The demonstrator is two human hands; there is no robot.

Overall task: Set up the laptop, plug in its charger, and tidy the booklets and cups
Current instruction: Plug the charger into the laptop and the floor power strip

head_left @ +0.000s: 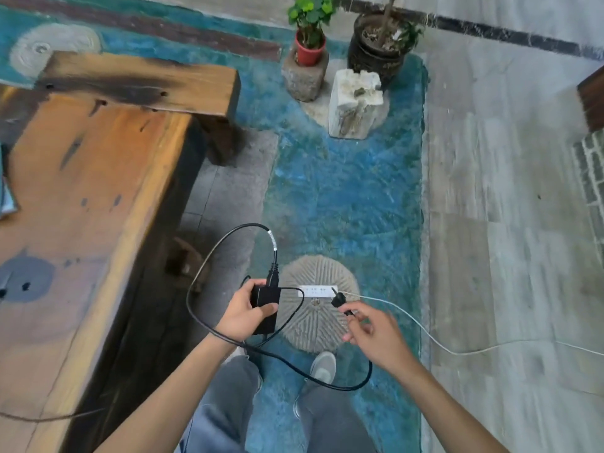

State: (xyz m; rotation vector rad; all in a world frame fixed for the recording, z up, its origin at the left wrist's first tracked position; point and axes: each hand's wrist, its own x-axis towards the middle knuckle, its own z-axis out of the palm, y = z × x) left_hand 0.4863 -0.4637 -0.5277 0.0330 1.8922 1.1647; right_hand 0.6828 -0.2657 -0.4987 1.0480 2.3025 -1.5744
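No text, brand, number or sign is legible. The white rectangular power strip lying on the round grey ribbed stone carries small dark markings, too blurred to read. The white band wrapped round the black charger cable shows no readable print.

table: glossy wood | rug: shaggy cloth | charger brick: matt plastic

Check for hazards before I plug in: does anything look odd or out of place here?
The white power strip lies atop a round ribbed stone on the floor, its white cord trailing across the walkway. The charger's black cable hangs in loose loops over the shoes.
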